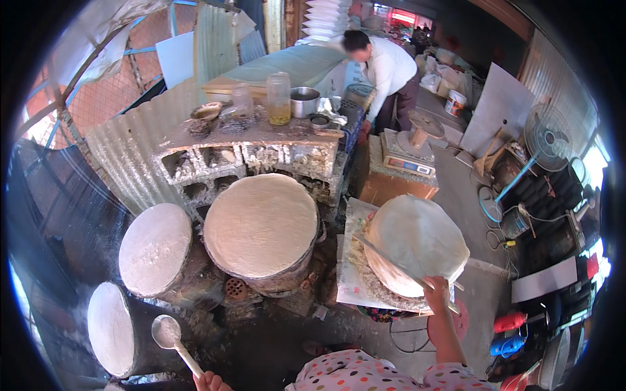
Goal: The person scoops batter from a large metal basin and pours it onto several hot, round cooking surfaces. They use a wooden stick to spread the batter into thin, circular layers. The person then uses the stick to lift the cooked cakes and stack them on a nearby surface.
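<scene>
My left hand [210, 382], low in the head view, is closed round the handle of a ladle [167, 332] whose bowl is coated with pale batter. The bowl hangs beside the nearest left griddle [111, 329]. On the right, my right hand [437, 294] grips a long flat stick [390, 259]. It lies slantwise over a stack of thin round pancakes [420, 231]. The stack rests on a sheet-covered stand [349, 277]. A large griddle [261, 225] in the middle and another griddle [155, 251] to its left carry pale round layers.
Jars [278, 99] and a metal pot [304, 101] stand on a crusted brick ledge [254, 133] behind the griddles. A scale [407, 156] sits on a box beyond the stack. Further back, another person [391, 68] bends over. A fan [548, 138] and cables are at the right.
</scene>
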`<state>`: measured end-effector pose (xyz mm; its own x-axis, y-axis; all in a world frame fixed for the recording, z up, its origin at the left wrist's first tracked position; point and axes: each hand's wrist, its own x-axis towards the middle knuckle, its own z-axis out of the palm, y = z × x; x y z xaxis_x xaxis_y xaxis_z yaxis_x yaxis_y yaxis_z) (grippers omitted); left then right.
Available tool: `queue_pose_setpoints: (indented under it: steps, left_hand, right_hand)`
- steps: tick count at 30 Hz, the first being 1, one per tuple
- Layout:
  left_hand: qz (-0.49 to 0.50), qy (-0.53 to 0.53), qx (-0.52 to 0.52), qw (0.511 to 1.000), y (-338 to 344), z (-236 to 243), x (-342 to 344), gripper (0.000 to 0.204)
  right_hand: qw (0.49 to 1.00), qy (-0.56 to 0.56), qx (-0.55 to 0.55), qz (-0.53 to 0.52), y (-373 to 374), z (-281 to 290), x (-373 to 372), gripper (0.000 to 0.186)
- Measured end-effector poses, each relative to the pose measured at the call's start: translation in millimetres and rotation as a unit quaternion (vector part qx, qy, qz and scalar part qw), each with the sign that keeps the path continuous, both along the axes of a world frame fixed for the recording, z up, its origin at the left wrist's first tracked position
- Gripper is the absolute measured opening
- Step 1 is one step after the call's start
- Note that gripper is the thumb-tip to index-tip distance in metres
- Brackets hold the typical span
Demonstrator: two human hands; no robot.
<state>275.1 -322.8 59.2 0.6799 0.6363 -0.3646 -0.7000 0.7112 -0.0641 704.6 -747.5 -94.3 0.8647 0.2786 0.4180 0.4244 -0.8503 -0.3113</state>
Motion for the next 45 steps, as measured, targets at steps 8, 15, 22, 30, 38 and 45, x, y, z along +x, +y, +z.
queue_pose_setpoints:
  steps: [8,15,22,30,38,45]
  left_hand:
    - [0.109,0.019,-0.033,0.993,-6,4,0,0.024]
    - [0.29,0.221,0.023,0.931,-37,11,-37,0.017]
    - [0.552,0.273,-0.057,0.786,-152,5,-107,0.026]
    - [0.809,0.322,-0.151,0.468,-329,-37,-150,0.015]
    - [0.796,0.295,-0.361,0.386,-477,-135,-103,0.014]
    - [0.753,0.285,-0.429,0.41,-503,-170,-95,0.019]
  right_hand:
    - [0.975,-0.005,0.207,0.087,32,9,65,0.037]
    - [0.765,0.443,0.277,0.376,340,15,-45,0.017]
    - [0.453,0.573,-0.018,0.683,436,82,-339,0.035]
    - [0.081,0.355,-0.335,0.869,332,86,-549,0.039]
    - [-0.171,-0.173,-0.369,0.897,214,54,-664,0.03]
    - [-0.119,-0.082,-0.519,0.843,190,40,-676,0.037]
